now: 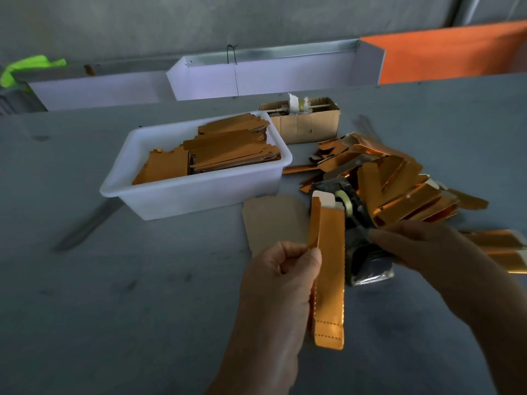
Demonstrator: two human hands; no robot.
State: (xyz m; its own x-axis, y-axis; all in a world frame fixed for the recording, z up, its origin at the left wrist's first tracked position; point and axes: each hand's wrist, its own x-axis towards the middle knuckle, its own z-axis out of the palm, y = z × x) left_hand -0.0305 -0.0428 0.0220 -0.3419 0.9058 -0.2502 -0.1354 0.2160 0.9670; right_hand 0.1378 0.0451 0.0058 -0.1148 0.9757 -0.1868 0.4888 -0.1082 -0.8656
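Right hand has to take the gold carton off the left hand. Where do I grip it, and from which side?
I'd pinch the gold carton on its long right edge, above the middle, coming from the right. It is flat, broad face toward the camera; the left hand pinches its left edge, leaving the right edge bare. The tape dispenser lies just beyond, so keep the grip shallow.

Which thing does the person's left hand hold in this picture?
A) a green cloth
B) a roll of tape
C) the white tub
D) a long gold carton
D: the left hand pinches the long gold carton at its left edge, and the carton stands nearly upright above the grey table.
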